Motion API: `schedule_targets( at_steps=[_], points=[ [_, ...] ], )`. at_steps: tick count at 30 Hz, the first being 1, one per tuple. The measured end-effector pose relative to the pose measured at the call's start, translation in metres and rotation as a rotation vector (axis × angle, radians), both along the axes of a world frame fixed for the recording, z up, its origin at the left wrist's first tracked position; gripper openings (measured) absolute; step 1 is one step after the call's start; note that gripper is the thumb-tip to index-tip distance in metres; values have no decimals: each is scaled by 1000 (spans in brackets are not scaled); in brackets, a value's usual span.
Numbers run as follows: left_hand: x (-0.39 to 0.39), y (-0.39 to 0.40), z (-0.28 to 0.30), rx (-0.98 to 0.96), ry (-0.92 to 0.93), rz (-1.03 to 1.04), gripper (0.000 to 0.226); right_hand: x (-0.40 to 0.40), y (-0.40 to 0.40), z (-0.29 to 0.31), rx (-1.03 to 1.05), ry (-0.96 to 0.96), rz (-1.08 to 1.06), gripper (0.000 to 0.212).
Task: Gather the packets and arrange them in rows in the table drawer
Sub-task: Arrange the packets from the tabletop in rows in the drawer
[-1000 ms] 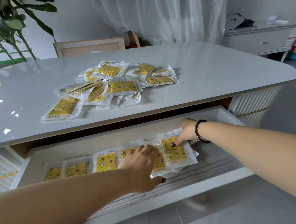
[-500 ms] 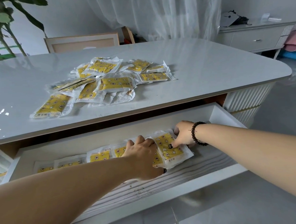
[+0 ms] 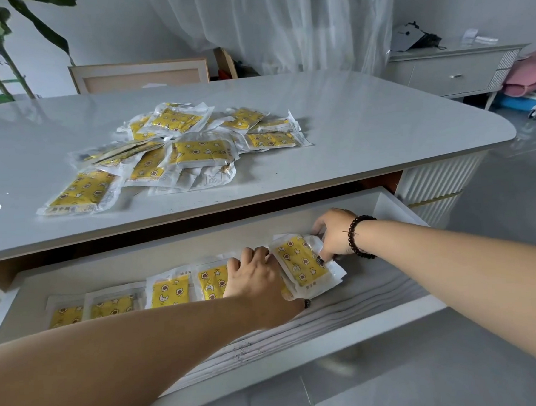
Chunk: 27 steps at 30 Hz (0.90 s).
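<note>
Now that the tilted end packet point(image 3: 302, 264) has slid closer to the drawer point(image 3: 388, 204) row, the right hand point(image 3: 335, 235) pinches its edge, the left hand point(image 3: 258, 281) presses flat beside it, and many packets point(image 3: 180, 145) wait on the surface point(image 3: 380, 119).

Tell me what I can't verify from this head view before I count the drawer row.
- Row of packets in the drawer: the left forearm covers their lower halves; the picture's left edge cuts the row.
- Packet under the left hand: hidden.
- Stack held by the right hand: only the top packet shows; count unknown.
- Pile on the table: overlapping, uncountable.
- Packet print: too small.
</note>
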State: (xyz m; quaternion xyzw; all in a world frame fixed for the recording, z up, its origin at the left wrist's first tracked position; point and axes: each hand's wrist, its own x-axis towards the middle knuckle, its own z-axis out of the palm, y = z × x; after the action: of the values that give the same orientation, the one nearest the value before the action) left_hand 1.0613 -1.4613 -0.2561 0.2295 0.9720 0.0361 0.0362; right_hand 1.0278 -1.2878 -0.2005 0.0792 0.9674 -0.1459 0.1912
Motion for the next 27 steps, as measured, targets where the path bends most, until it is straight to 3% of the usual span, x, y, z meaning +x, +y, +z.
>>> schedule_targets(
  at_steps=[6, 13, 19, 21, 27],
  points=[
    [2, -4, -4, 107, 14, 75, 80, -2, 4, -10, -118, -119, -110, 40],
    [2, -24, 8, 44, -10, -44, 89, -2, 0, -9, -80, -134, -66, 32],
    [14, -73, 36, 46, 80, -101, 57, 13, -17, 8, 185, 27, 93, 11],
    [19, -89, 50, 68, 91, -86, 51, 19, -24, 20, 205, 27, 94, 14],
    [24, -131, 102, 276, 212, 49, 25, 29, -71, 93, -49, -2, 90, 23]
  ],
)
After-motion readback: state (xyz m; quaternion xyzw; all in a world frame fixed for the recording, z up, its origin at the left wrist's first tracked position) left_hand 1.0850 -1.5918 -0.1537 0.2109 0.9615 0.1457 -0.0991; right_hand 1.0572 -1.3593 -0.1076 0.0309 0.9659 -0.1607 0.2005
